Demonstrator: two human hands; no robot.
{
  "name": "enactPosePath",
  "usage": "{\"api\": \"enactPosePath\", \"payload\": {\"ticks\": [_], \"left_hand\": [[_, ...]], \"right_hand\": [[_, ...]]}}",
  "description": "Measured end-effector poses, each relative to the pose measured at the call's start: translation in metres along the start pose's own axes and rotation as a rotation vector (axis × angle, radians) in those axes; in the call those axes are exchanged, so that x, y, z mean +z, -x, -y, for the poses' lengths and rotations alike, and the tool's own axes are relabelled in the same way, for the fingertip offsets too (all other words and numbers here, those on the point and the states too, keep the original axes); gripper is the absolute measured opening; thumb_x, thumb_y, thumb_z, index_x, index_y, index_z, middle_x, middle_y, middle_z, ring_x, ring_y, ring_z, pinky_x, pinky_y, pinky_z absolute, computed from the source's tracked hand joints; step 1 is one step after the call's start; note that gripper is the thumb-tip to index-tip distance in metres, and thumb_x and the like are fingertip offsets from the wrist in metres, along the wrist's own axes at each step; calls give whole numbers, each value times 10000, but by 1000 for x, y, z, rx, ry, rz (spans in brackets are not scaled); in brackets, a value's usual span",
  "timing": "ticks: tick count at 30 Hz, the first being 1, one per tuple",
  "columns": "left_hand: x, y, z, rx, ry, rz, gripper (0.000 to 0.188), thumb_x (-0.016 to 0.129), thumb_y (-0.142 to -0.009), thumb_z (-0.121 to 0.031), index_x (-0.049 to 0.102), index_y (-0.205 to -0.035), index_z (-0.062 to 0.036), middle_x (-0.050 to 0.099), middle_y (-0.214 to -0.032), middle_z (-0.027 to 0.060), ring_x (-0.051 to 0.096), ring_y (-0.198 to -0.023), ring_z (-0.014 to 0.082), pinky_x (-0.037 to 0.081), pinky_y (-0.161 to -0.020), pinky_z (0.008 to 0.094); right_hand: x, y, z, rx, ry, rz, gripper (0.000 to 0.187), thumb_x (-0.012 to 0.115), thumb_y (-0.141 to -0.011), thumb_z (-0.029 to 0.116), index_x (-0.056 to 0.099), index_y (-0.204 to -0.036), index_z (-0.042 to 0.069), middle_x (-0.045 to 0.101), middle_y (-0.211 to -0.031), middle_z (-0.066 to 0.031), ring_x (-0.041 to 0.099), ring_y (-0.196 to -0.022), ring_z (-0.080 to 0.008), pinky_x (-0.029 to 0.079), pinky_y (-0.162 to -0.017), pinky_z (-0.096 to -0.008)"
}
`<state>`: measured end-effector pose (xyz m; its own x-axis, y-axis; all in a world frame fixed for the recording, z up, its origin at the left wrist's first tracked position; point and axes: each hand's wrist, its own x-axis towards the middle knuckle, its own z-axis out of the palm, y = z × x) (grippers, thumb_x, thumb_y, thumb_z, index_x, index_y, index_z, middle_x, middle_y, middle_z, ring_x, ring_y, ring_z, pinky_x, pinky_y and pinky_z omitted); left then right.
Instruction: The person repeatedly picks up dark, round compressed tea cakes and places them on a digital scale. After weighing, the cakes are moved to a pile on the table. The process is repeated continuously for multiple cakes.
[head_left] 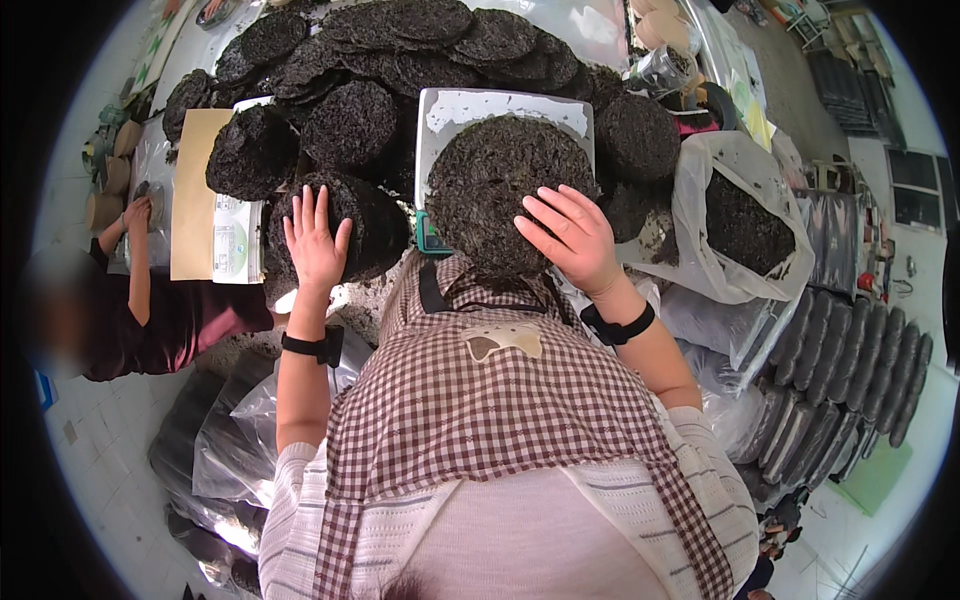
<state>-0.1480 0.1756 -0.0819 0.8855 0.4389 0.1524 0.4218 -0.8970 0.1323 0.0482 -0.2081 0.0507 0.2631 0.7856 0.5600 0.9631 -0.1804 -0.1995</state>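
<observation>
A round, dark dried seaweed cake point(500, 190) lies on a white weighing scale point(435, 120) with a green-edged front, straight ahead of me. My right hand point(570, 240) rests on the right side of this cake, fingers stretched out and slightly apart. To the left, my left hand point(318, 240) lies with spread fingers on a stack of dark seaweed cakes point(375, 235) beside the scale. Neither hand is gripping anything. How many cakes lie on the scale I cannot tell.
Behind the scale is a large heap of seaweed cakes point(400, 45). A tan board point(195, 190) stands at left; an open plastic bag point(700, 215) holds seaweed at right. Packed dark rolls point(850, 350) are stacked lower right. Another person point(140, 310) works at far left.
</observation>
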Motion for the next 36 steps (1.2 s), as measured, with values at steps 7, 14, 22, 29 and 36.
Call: {"api": "enactPosePath", "payload": {"ticks": [7,14,22,29,36], "left_hand": [[-4,-8,-5,-47,49,22,682,585,-1036,-487,422,-1611,-159,356,-1690,150,280,-1581,354,155,-1275,577],[-65,-17,-44,77,323,-236,545,616,-1036,-321,518,-1505,-62,451,-1610,181,378,-1519,384,250,-1249,540],[-51,-81,-91,131,587,-144,429,668,-1016,-283,624,-1351,-20,627,-1384,199,589,-1296,385,468,-1098,433],[38,-147,-141,122,368,-26,546,608,-1015,-479,666,-1316,-27,629,-1379,215,558,-1322,403,445,-1125,474],[55,-94,-210,2,715,58,631,767,-939,-339,488,-1377,19,567,-1396,251,557,-1311,391,433,-1119,512]], "right_hand": [[37,2,-5,1078,-713,-396,489,799,-916,113,607,-1339,-40,715,-1246,-179,689,-1117,-238,549,-972,-353],[24,100,-91,1022,-179,-307,599,792,-936,169,522,-1431,-35,575,-1422,-219,636,-1248,-325,538,-1037,-414],[-1,206,-120,1317,-114,-120,375,699,-1028,336,734,-1164,-12,718,-1119,-133,703,-983,-201,550,-877,-330],[43,82,-136,1128,-260,113,597,675,-987,512,748,-1095,-70,736,-966,-197,713,-868,-311,549,-794,-400],[106,45,-110,997,-131,50,720,943,-774,310,583,-1266,-73,670,-1191,-235,682,-1078,-347,544,-981,-422]]}}
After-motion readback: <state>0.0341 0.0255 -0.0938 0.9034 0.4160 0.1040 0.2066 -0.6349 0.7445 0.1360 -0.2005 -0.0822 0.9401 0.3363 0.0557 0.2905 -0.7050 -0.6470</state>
